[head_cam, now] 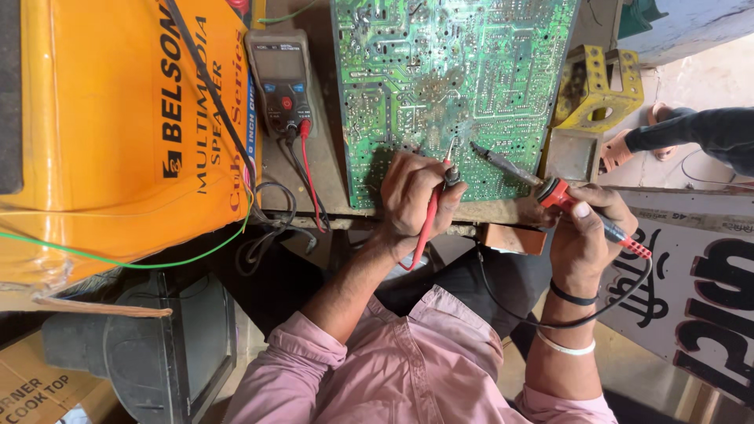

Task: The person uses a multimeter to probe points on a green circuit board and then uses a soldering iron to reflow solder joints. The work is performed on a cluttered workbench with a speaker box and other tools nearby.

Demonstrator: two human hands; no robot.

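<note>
Hands grip tools: left hand a red probe, right hand a soldering iron, over a scorched green circuit board.

The person is wearing a pink shirt with rolled sleeves, plus a black band and a white band on the right wrist.

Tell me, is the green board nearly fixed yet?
Not finished. Already set up: the green board lies solder-side up, with the meter beside it. In hand: the left hand holds a red probe, the right hand a soldering iron, tip at the board. Remaining work isn't visible.
</note>
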